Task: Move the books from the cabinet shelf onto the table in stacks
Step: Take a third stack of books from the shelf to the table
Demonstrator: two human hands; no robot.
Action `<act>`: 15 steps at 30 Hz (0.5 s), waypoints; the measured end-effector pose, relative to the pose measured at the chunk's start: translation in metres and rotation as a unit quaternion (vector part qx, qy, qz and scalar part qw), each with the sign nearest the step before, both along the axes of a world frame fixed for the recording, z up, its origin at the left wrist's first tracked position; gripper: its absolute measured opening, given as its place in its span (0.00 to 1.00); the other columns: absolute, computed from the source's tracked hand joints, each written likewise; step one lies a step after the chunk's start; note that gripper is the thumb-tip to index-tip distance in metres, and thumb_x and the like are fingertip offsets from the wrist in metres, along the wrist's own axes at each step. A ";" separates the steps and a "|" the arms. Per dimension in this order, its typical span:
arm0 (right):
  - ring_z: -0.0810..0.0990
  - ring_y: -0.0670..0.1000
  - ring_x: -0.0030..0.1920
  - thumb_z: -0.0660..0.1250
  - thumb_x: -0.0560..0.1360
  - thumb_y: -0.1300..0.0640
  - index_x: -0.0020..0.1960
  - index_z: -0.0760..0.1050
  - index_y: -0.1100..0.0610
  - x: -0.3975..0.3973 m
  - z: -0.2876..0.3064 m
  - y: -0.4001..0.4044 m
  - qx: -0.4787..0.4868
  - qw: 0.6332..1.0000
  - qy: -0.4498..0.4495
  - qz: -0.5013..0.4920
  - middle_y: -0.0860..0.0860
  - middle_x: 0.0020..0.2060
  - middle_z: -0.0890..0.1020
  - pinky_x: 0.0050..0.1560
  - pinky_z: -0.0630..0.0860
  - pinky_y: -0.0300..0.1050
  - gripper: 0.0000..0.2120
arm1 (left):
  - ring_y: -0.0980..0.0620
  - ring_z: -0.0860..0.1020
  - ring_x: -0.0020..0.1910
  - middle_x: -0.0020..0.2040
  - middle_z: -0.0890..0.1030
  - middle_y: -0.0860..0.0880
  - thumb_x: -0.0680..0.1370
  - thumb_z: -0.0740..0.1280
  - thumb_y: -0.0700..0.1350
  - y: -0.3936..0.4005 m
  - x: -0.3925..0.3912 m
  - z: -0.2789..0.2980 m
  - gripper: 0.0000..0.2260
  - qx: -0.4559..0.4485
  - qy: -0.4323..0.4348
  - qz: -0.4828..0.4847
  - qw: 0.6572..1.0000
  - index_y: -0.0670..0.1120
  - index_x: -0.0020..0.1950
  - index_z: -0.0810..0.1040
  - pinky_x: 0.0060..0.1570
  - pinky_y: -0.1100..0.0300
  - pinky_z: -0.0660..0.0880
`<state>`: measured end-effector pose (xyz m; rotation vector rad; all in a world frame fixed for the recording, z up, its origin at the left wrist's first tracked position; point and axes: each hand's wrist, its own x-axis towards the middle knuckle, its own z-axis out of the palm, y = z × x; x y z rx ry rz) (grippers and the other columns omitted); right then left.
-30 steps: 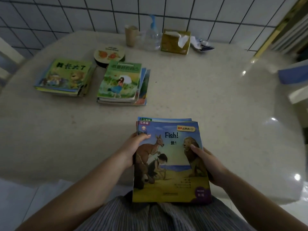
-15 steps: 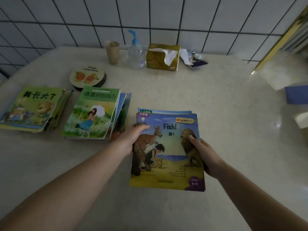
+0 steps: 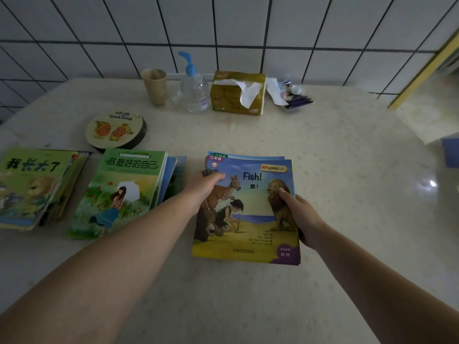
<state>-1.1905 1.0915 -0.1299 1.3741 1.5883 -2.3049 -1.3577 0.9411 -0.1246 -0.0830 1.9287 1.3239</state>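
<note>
"Fish!" book stack point(image 3: 248, 209) on table point(image 3: 347, 170), right of the green-cover stack point(image 3: 124, 189). Left hand point(image 3: 203, 187) grips its left edge, right hand point(image 3: 301, 217) its right edge.

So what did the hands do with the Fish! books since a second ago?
Both hands, left hand and right hand, carried the Fish! stack forward from the near table edge, out over the table, to just right of the green-cover stack. They kept gripping its sides; nothing was let go. The two stacks on the left, the round book and the items by the wall stayed put.
</note>
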 end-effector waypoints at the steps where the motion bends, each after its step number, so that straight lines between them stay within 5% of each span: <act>1: 0.83 0.59 0.50 0.63 0.77 0.47 0.60 0.74 0.55 -0.003 -0.002 0.003 0.007 1.000 -0.005 0.000 0.57 0.53 0.83 0.52 0.80 0.56 0.16 | 0.43 0.82 0.49 0.51 0.83 0.42 0.75 0.67 0.49 0.004 -0.002 -0.001 0.11 -0.002 0.003 0.000 1.000 0.45 0.54 0.80 0.52 0.52 0.77; 5: 0.84 0.57 0.49 0.64 0.76 0.45 0.54 0.76 0.53 -0.009 -0.006 0.010 0.042 0.999 -0.022 0.005 0.56 0.50 0.84 0.54 0.80 0.57 0.13 | 0.44 0.81 0.48 0.47 0.83 0.44 0.74 0.69 0.49 0.013 -0.008 -0.006 0.04 0.000 0.008 0.005 1.000 0.49 0.46 0.78 0.55 0.51 0.77; 15: 0.83 0.55 0.47 0.63 0.72 0.37 0.45 0.75 0.50 -0.021 -0.004 0.008 0.181 0.976 -0.107 0.049 0.54 0.47 0.83 0.54 0.80 0.54 0.16 | 0.43 0.82 0.48 0.51 0.83 0.43 0.69 0.71 0.56 0.011 -0.019 -0.013 0.20 -0.061 -0.025 -0.008 0.998 0.47 0.55 0.80 0.56 0.48 0.77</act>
